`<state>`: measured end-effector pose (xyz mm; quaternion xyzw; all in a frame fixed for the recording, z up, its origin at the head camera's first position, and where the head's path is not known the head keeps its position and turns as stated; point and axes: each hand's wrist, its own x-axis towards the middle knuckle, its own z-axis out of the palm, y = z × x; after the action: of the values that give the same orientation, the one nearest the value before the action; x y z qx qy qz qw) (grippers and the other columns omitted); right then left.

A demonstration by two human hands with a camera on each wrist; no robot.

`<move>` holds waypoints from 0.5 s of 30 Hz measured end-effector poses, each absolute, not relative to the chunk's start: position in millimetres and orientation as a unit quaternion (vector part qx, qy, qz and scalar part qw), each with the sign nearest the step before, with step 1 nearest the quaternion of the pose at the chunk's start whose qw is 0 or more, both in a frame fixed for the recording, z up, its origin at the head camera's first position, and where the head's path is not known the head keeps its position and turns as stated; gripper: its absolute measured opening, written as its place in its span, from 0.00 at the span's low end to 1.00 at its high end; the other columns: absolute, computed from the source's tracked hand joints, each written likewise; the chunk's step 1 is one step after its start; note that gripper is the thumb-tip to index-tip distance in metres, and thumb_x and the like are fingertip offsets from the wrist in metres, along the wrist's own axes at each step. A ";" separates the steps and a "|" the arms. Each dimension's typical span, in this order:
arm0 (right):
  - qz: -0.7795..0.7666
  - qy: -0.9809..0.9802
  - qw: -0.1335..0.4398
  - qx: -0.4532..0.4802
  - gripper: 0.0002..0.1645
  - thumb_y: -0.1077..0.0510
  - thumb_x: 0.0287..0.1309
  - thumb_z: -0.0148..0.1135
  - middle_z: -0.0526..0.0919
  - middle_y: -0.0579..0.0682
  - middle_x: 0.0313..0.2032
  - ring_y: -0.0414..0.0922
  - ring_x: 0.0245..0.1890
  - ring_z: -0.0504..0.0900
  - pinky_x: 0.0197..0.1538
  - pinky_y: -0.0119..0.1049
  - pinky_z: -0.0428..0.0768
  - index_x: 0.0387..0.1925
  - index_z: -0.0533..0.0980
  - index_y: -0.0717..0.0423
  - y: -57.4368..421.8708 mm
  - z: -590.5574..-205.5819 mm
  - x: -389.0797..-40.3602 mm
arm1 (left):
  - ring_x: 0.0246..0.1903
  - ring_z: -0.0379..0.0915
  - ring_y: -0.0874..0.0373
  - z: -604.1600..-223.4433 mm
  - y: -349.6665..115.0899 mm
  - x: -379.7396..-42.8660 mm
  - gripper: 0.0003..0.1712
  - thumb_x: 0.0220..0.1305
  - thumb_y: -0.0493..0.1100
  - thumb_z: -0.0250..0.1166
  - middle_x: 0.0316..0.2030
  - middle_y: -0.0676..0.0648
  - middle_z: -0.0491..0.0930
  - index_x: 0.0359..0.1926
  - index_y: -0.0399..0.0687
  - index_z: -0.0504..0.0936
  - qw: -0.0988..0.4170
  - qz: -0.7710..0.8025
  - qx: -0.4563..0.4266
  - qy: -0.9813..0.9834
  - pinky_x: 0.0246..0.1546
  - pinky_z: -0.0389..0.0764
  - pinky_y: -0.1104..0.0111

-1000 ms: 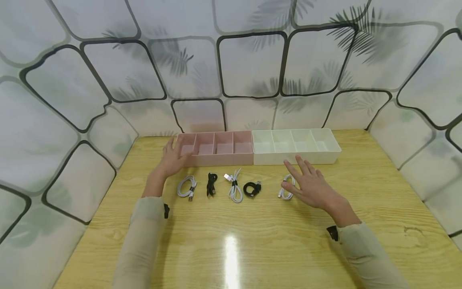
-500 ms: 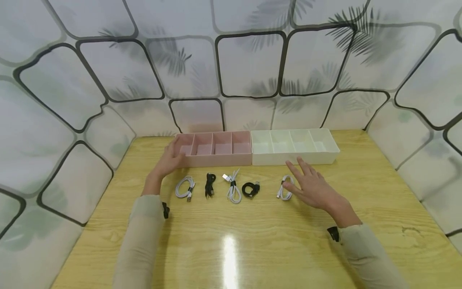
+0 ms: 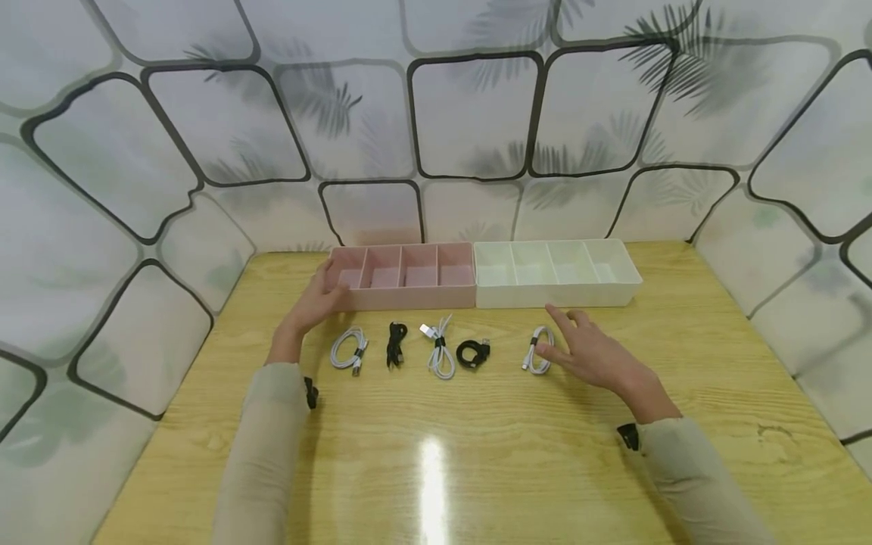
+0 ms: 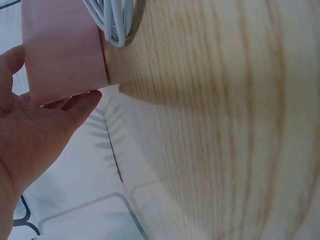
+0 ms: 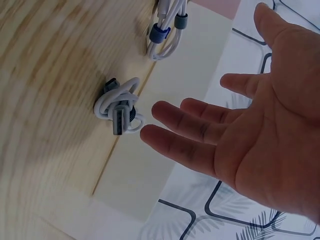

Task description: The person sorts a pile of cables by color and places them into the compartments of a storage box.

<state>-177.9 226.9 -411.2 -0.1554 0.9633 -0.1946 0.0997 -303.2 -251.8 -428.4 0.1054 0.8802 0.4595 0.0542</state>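
Observation:
My left hand [image 3: 313,303] holds the left end of a pink divided box [image 3: 409,298], its thumb at the front and the other fingers around the outer end. In the left wrist view, the smooth pink end wall [image 4: 65,55] sits between thumb and fingers. My right hand [image 3: 596,352] hovers with spread, relaxed fingers, overlapping a coiled white cable [image 3: 549,334] in the head view. That same bundled white cable [image 5: 117,102] lies just beyond the fingertips in the right wrist view, its USB plug showing. A white divided box [image 3: 559,297] stands end to end with the pink one.
Left of the right hand, a row of bundled cables lies on the wooden table [image 3: 368,446]: a black coil [image 3: 463,353], a white cable [image 3: 443,359], a black bundle [image 3: 395,344] and a white coil [image 3: 335,352]. A patterned backdrop [image 3: 470,121] rises behind the boxes.
My left hand has closed in around the pink box's end, its raised fingers drawing down. The right hand's fingers have turned and drawn together slightly over the white cable. Boxes and cables stay put.

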 end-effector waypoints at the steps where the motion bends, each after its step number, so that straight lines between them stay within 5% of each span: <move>1: -0.196 0.963 0.102 -0.154 0.50 0.34 0.71 0.48 0.52 0.75 0.69 0.74 0.63 0.64 0.53 0.68 0.71 0.78 0.44 0.59 226.8 -412.0 -178.3 | 0.74 0.34 0.32 -425.7 -251.0 -301.9 0.43 0.77 0.43 0.51 0.75 0.26 0.37 0.77 0.34 0.33 0.057 0.461 0.105 0.879 0.71 0.42 0.41; 15: -0.177 0.967 0.106 -0.153 0.48 0.42 0.68 0.59 0.61 0.76 0.63 0.69 0.54 0.75 0.47 0.63 0.76 0.76 0.50 0.61 223.0 -423.8 -194.2 | 0.74 0.34 0.31 -390.2 -240.4 -273.7 0.44 0.78 0.45 0.48 0.74 0.24 0.35 0.75 0.28 0.30 0.092 0.463 0.089 0.877 0.72 0.43 0.42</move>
<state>-194.2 223.0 -423.8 -0.1527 0.9666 -0.1768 0.1056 -273.7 -240.4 -390.2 0.0887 0.8770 0.4632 0.0922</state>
